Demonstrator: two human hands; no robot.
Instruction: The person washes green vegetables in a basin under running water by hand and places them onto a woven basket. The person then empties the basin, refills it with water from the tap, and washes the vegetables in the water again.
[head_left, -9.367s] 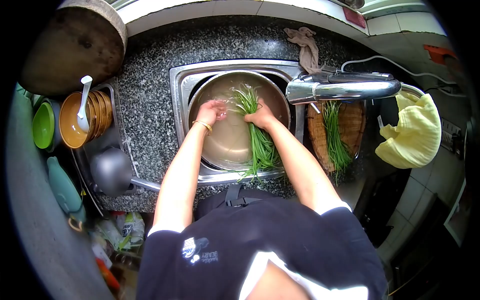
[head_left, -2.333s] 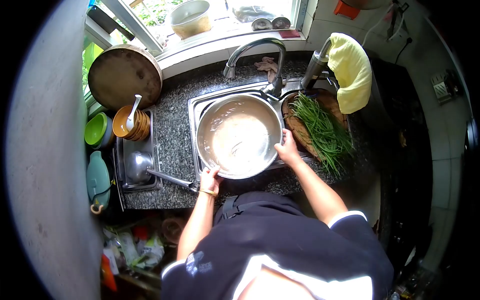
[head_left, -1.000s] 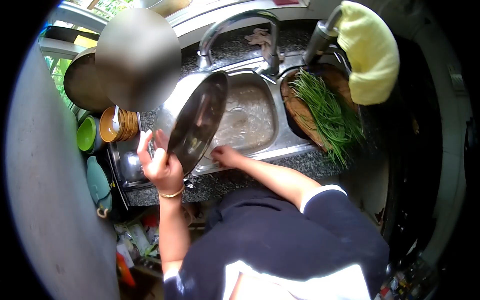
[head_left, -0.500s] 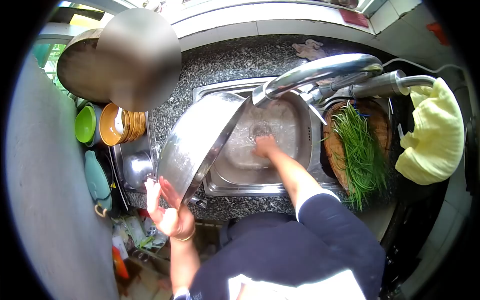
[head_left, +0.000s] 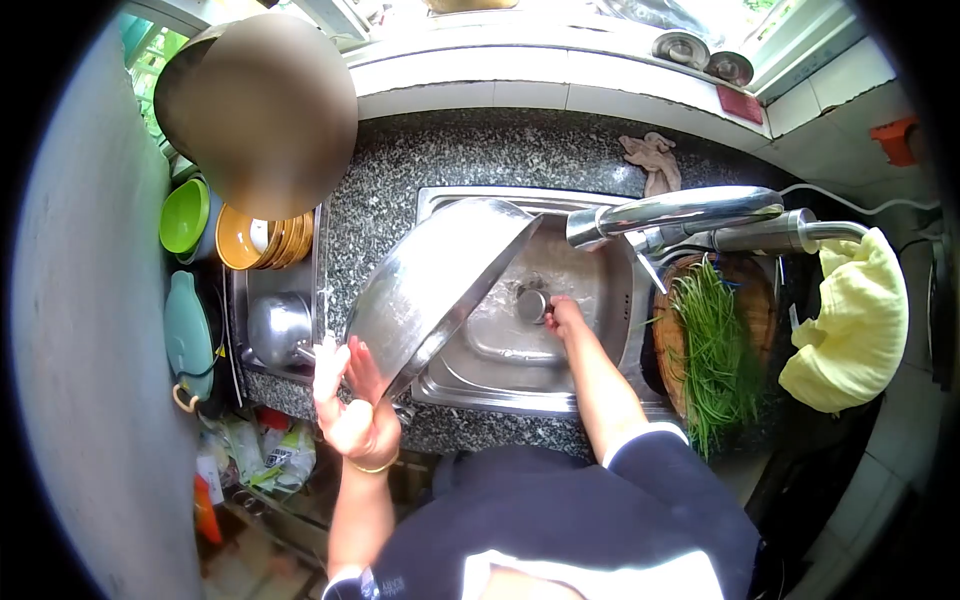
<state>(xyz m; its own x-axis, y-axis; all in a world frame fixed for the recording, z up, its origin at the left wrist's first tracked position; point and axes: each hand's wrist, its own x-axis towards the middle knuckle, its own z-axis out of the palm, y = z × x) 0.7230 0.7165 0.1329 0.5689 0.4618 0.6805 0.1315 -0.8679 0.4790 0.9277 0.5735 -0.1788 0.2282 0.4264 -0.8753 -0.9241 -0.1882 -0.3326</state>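
Observation:
A large shiny metal basin [head_left: 430, 285] is tipped on its side over the left part of the sink [head_left: 515, 375]. My left hand [head_left: 355, 405] holds it at its lower edge, with some fingers against the outside. Inside the sink, my right hand [head_left: 563, 314] grips a small round metal sink strainer [head_left: 533, 304] by its edge, close to the drain. A little water lies on the sink bottom around it. The chrome faucet [head_left: 690, 212] reaches over the sink from the right.
Long green vegetables [head_left: 710, 350] lie on a woven basket [head_left: 765, 300] right of the sink. A yellow cloth [head_left: 850, 330] hangs beyond. On the left are stacked orange bowls [head_left: 240, 235], a green bowl [head_left: 184, 217] and a metal pot [head_left: 280, 328]. A crumpled rag [head_left: 655, 160] lies behind.
The round strainer now shows in my right hand, lifted off the sink bottom. My left hand keeps the basin tilted. The whole view has shifted slightly.

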